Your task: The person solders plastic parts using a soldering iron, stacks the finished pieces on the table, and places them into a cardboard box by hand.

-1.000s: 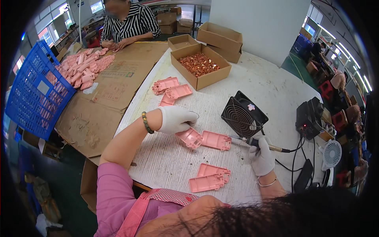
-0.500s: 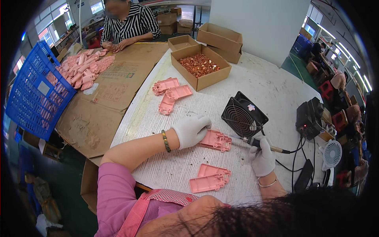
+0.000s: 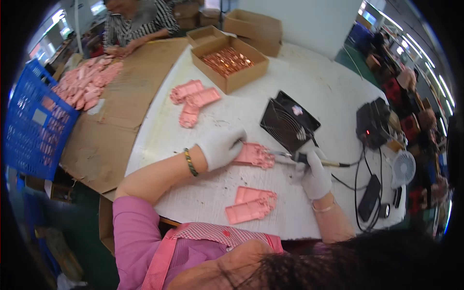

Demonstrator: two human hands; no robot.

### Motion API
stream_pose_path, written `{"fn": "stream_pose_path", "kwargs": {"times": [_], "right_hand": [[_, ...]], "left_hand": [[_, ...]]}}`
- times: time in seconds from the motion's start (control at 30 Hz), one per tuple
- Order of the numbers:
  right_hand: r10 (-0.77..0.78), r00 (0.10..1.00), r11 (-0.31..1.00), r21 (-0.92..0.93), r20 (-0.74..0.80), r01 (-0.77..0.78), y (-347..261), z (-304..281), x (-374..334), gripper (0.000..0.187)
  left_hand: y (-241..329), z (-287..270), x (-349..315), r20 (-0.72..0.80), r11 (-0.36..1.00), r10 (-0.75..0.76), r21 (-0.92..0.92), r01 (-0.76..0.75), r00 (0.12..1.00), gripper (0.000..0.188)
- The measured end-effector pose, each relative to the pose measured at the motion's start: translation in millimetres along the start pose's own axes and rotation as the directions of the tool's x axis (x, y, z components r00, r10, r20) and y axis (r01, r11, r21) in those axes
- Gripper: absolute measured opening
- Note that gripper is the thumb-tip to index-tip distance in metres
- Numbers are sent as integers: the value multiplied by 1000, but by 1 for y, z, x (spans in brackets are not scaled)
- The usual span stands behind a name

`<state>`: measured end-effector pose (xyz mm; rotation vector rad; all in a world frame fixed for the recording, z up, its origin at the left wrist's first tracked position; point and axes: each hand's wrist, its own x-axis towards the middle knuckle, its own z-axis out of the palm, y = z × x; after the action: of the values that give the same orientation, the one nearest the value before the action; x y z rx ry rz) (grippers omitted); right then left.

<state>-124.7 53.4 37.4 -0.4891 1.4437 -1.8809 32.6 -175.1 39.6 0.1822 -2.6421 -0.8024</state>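
My left hand [image 3: 220,151], in a white glove, grips the left end of a pink plastic shell [image 3: 255,155] on the white table. Fingers of my gloved right hand [image 3: 315,178] are wrapped round a soldering iron [image 3: 302,158], whose tip points left at the shell's right end; blur hides whether they touch. Just beyond stands a black fan [image 3: 285,123] with a round grille. Two more pink shells [image 3: 249,210] lie overlapping nearer to me. Three others [image 3: 200,98] are grouped farther off to the left.
An open carton [image 3: 247,79] holds small copper-coloured pieces [image 3: 227,62]. To the right are a black box with a red light [image 3: 373,123], cables and a small white fan [image 3: 403,166]. At left, a blue basket [image 3: 34,133] and pink parts [image 3: 87,82] lie near another person [image 3: 140,26].
The whole view has shifted, so the table and everything on it sit slightly higher and farther left. Both hands keep their hold; the iron's tip is a little closer to the shell.
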Motion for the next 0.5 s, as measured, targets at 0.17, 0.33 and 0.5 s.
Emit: {"fn": "stream_pose_path", "kwargs": {"times": [0.17,0.33,0.5], "right_hand": [[-6,1000,1000,-8,-4,6,-1,2,4,17],[45,999,996,-83,-11,-46,-3,1,0,19],[34,999,989,-146,-28,-38,-6,6,-5,20]], "left_hand": [[3,-5,4,-1,1000,2,-5,-2,1000,8],[8,-6,4,59,998,-55,8,55,997,12],[11,-5,1,54,999,-44,8,43,998,11]]}}
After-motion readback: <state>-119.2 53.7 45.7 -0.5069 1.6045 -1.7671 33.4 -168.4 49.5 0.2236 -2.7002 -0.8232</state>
